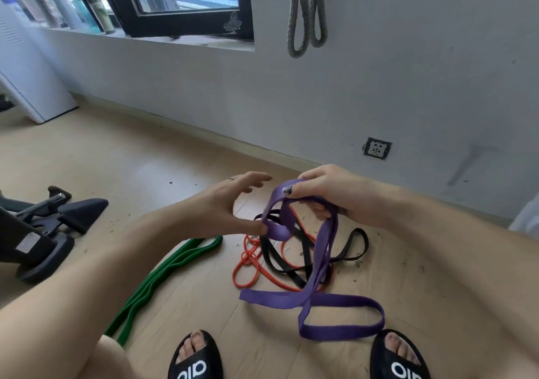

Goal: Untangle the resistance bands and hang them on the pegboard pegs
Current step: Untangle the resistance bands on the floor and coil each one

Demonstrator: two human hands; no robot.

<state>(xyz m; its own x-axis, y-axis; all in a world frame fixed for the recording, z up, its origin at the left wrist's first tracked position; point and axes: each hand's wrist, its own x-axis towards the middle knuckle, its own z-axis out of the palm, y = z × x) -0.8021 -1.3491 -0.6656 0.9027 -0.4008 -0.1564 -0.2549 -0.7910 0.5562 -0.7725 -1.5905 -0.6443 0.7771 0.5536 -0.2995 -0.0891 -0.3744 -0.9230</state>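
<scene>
Sandals [196, 358] frame the floor where the purple band [335, 301], flat and matte, trails in a twisted figure-eight. Higher up, the right hand [335, 195] clamps its upper loop while the left hand [233, 203] pinches a fold, other fingers spread. Pulling hard could tighten the twist, or drag up the thin orange band [248, 270] and black band [291, 270] tangled beneath. A ribbed green band [163, 273] lies apart; a grey band [306, 14] hangs on the wall.
</scene>
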